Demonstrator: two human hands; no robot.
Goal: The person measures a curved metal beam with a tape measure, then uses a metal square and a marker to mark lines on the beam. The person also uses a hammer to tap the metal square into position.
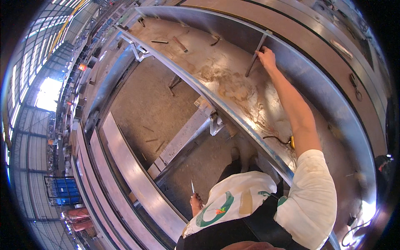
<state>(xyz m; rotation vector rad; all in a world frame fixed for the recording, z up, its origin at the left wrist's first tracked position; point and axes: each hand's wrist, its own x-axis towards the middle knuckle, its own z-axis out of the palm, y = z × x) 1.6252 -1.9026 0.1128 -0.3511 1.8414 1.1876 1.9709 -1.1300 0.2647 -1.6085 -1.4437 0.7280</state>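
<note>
My right hand (pixel 266 56) reaches far out over a big curved steel plate (pixel 216 71) and is closed around a thin metal bar (pixel 253 62). The bar leans from the top edge of the curved steel wall (pixel 291 62) down onto the plate. My left hand (pixel 195 204) hangs low beside my body, over the floor. It grips a short thin pointed metal tool (pixel 192 186) with the tip pointing up.
Short rods (pixel 159 41) and a flat strip (pixel 180 44) lie on the stained plate. A black hook (pixel 275 138) with a yellow piece (pixel 292 142) rests near my right elbow. Below, a steel support beam (pixel 187 133) and curved steel strips (pixel 137 179) lie on the concrete floor (pixel 146 104).
</note>
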